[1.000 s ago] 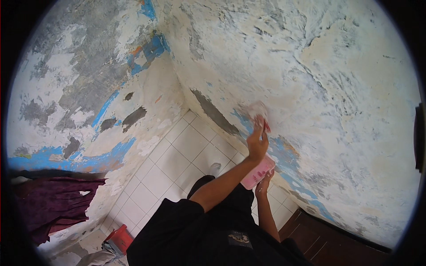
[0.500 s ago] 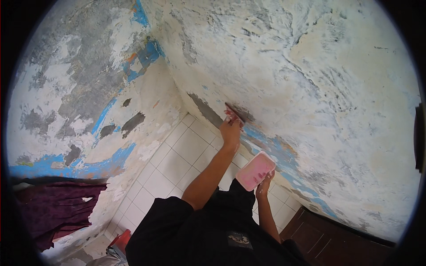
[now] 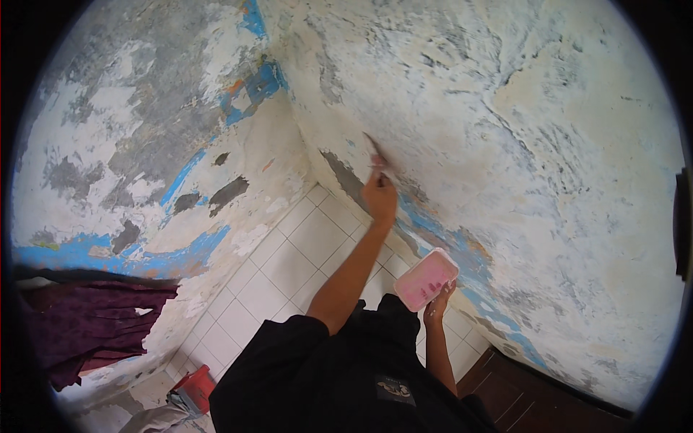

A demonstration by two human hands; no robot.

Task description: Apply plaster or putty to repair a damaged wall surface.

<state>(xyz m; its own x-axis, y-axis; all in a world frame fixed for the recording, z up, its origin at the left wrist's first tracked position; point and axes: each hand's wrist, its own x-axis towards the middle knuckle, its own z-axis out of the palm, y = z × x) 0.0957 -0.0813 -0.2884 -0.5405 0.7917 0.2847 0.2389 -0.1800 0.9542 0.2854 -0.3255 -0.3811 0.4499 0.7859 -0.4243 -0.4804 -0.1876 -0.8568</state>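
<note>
My left hand [image 3: 380,195] is raised to the wall, its fingers closed on a putty knife [image 3: 382,153]. The knife is smeared by motion, and its thin dark edge lies close against the patchy wall [image 3: 520,187]; whether it touches cannot be made out. Lower down, my right hand [image 3: 438,302] grips a shallow pink rectangular tub [image 3: 427,280] from its right side. Pink paste or residue coats the inside of the tub, with darker finger-shaped marks near the hand. White smears show on the right hand's fingers.
A second peeling wall [image 3: 144,130] meets the first at a corner on the left. Torn purple cloth [image 3: 94,325] hangs at the lower left, above a red container [image 3: 196,390]. White tiles [image 3: 289,245] cover the floor. A dark brown panelled surface [image 3: 498,386] stands lower right.
My left hand has moved the putty knife upward along the wall. The tub stays in my right hand, and the whole view has shifted slightly.
</note>
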